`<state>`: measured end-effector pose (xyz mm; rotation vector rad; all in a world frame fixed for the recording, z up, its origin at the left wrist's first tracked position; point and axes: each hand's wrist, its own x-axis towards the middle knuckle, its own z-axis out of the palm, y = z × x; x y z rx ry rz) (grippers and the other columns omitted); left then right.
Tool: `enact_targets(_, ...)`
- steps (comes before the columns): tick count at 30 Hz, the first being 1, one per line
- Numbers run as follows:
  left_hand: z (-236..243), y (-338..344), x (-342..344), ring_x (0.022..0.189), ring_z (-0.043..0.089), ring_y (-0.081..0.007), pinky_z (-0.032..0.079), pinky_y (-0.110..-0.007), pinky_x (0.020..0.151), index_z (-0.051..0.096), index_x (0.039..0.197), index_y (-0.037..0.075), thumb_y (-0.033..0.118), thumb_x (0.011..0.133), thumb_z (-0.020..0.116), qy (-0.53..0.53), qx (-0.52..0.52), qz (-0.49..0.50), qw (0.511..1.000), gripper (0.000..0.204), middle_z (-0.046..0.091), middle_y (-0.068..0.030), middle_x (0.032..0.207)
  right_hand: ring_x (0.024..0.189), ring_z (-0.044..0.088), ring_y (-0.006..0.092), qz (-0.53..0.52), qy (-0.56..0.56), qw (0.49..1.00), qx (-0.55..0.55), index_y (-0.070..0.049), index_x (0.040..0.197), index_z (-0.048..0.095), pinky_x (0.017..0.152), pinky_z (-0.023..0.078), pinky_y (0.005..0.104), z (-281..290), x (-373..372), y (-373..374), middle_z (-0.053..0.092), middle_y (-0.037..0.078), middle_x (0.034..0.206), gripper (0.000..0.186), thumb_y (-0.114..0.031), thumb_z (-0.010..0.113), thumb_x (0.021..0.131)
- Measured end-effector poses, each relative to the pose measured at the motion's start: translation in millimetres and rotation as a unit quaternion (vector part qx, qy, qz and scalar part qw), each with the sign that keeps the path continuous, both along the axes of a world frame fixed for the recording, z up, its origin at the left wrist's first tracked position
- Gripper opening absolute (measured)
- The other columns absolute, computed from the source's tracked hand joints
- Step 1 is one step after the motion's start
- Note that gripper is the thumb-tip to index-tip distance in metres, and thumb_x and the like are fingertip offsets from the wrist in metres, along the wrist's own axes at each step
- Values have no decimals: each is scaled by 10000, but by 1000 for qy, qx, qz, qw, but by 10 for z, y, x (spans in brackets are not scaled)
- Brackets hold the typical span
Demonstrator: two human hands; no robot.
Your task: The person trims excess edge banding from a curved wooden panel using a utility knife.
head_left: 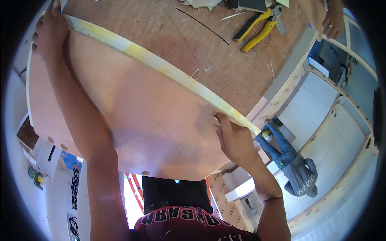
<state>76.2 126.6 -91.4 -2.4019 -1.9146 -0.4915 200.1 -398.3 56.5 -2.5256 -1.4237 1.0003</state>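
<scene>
A broad pale wooden panel [161, 132] stands on edge or tilts in front of me, with a yellow-and-white strip [161, 66] along its far edge. My left hand [52, 32] is at the panel's far left corner, its fingers bent around the edge there. Toward the right end of the strip, my right hand [235, 138] touches the panel face with fingers curled together. Whatever those fingers may hold is hidden. Beyond the strip, yellow-and-black pliers [259, 30] lie on a brown wooden work surface [181, 36].
A long dark slot [203, 26] runs across the work surface, with thin shavings scattered near it. Another person's hand [333, 24] is at the far right corner. A person in grey top and jeans [297, 172] is farther off on the right. A fan [252, 209] stands below.
</scene>
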Motion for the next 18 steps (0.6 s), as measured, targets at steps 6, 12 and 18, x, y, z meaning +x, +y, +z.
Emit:
enact_targets(6, 456, -824, 56, 1402, 466, -388, 296, -547, 1183, 671, 1340, 55, 363, 1051, 571, -132, 81, -116, 981, 434, 539, -245, 1479, 676, 725, 319, 34, -41, 999, 1, -19, 1258, 527, 536, 574, 422, -285, -140, -122, 694, 157, 820, 272, -154, 571, 1025)
enact_targets(12, 350, -2012, 560, 1417, 435, -427, 289, -549, 1196, 472, 1456, -84, 320, 1053, 572, -140, 80, -24, 987, 579, 503, -281, 1500, 638, 733, 354, 46, -4, 997, 70, -10, 1137, 511, 556, 598, 441, -46, 92, 542, 684, 172, 723, 225, -178, 590, 1010)
enact_targets(18, 210, -1990, 527, 1461, 373, -440, 280, -556, 1206, 392, 1517, -93, 421, 1042, 560, -35, 85, -44, 995, 720, 419, -284, 1584, 680, 749, 381, 125, -9, 992, -1, -26, 1097, 484, 603, 613, 462, -280, 234, 1004, 705, 199, 690, 225, -180, 596, 977)
